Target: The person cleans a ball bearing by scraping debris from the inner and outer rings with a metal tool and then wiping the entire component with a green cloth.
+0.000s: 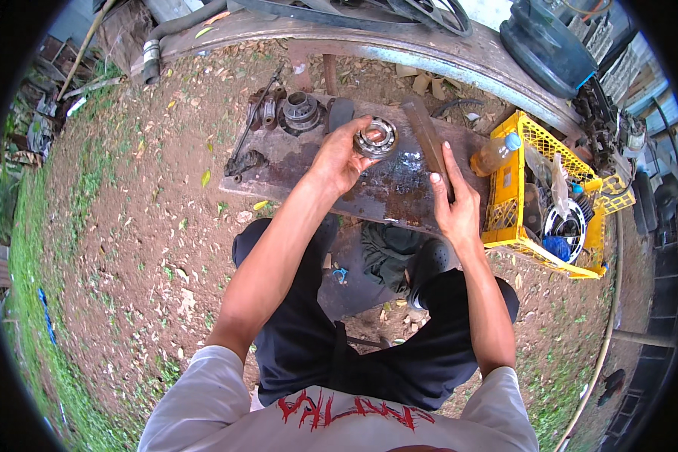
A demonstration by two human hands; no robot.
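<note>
Toward the left end of the table [275, 162], a hub [300, 111] sits by itself, unjoined to anything in hand. Above the table's middle, the left hand [340, 158] has its grip clamped on the bearing [377, 138], apparently already freed and fitted to nothing, though what work remains cannot be told; over its right half, the right hand [459, 205] grips a bar [425, 135].

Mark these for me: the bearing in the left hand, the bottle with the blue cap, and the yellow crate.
Bearing [390, 141]: head view, on the right side of its metal ring.
Bottle [487, 158]: head view, on the middle of its body.
Yellow crate [516, 200]: head view, on its left-hand wall.
</note>
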